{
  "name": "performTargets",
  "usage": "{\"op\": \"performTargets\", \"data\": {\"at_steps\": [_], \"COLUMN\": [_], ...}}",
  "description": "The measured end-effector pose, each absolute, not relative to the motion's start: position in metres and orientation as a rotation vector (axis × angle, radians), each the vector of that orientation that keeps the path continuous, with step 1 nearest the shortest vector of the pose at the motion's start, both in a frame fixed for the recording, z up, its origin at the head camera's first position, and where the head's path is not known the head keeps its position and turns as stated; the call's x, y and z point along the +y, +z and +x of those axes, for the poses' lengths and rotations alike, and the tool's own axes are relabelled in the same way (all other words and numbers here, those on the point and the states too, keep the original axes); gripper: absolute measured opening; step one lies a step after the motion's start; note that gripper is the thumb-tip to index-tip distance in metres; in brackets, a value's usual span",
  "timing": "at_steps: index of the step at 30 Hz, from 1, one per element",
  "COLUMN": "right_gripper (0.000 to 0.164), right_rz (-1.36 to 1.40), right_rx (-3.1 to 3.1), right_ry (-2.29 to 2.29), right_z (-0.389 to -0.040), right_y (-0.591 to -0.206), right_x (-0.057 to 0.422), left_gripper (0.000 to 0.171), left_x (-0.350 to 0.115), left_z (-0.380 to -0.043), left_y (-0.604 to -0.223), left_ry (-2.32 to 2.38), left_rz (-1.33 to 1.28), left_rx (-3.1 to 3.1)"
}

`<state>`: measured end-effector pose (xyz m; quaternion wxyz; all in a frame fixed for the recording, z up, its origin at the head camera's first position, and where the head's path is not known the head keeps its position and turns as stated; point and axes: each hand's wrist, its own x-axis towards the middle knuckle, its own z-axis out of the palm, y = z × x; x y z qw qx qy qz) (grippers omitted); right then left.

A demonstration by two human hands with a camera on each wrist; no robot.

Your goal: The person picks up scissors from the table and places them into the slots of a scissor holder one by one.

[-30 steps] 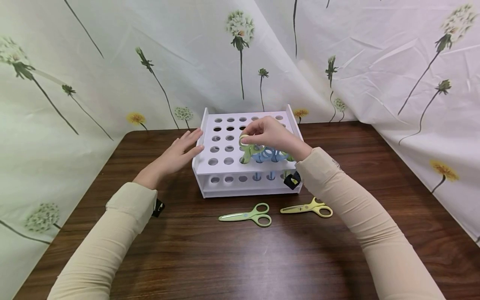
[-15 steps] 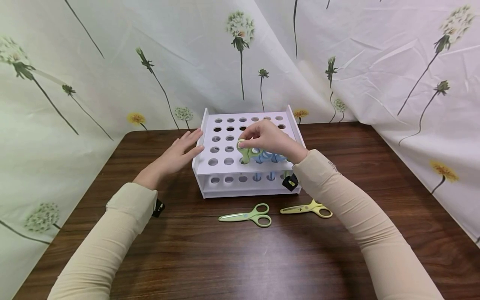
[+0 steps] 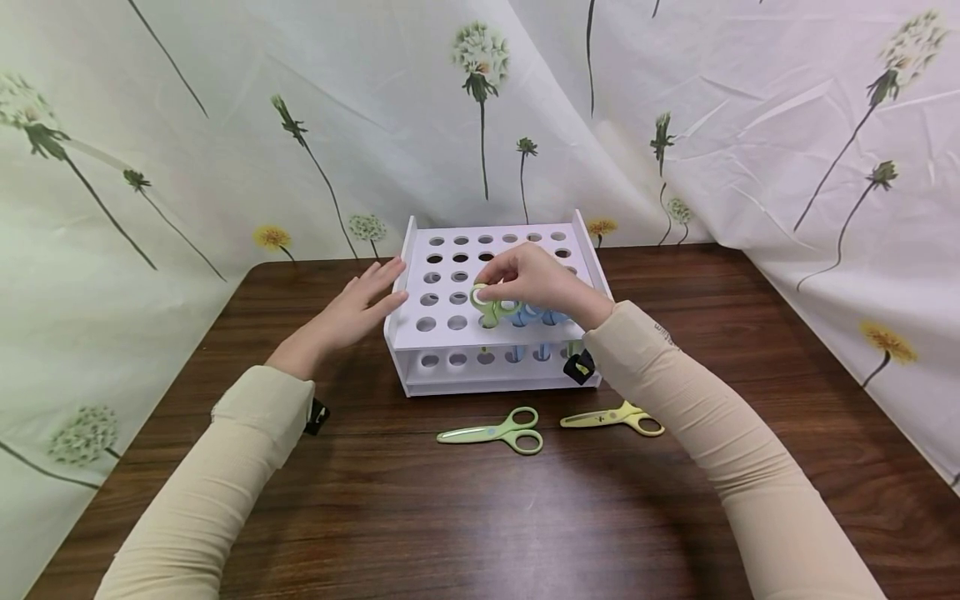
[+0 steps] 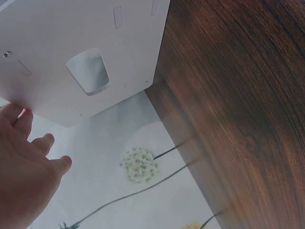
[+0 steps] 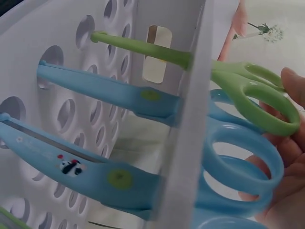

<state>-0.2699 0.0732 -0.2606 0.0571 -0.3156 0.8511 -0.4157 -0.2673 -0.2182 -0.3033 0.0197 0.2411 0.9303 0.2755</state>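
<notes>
My right hand [image 3: 534, 277] pinches the handle of green scissors [image 3: 491, 312], whose blades point down through a front-row hole of the white two-tier rack [image 3: 442, 335]. In the right wrist view the green scissors' blade [image 5: 143, 49] runs past the upper board, its tip at a hole of the lower board. Beside it, blue scissors [image 5: 109, 90] and a second blue pair [image 5: 86, 164] stand in neighbouring holes, handles up. My left hand [image 3: 358, 307] rests its straight fingertips against the rack's left side panel; in the left wrist view these fingers [image 4: 24, 121] touch the panel's edge.
On the brown table [image 3: 375, 517] before the rack lie another green pair of scissors [image 3: 495, 431] and a yellow pair [image 3: 615, 417], partly near my right sleeve. A dandelion-print cloth [image 3: 420, 125] hangs behind the rack.
The green scissors have sunk a little; their tip now shows below the upper board. My right hand has shifted slightly left and down. The left hand stays put.
</notes>
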Motion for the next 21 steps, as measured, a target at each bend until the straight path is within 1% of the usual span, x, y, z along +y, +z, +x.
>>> {"op": "performTargets", "data": {"at_steps": [8, 21], "right_gripper": [0.011, 0.013], "right_rz": [-0.974, -0.968], "right_rx": [2.586, 2.6], "right_ry": [-1.216, -1.162], "right_z": [-0.2715, -0.2707], "right_y": [-0.2654, -0.2633], "right_x": [0.0708, 0.0695], "left_gripper": [0.063, 0.063], "left_x": [-0.2184, -0.2182], "left_z": [-0.2682, -0.2674], "left_y": [-0.3042, -0.3028], "left_ry": [0.86, 0.853], "left_rz": [0.744, 0.738], "left_rx": [2.885, 2.883]}}
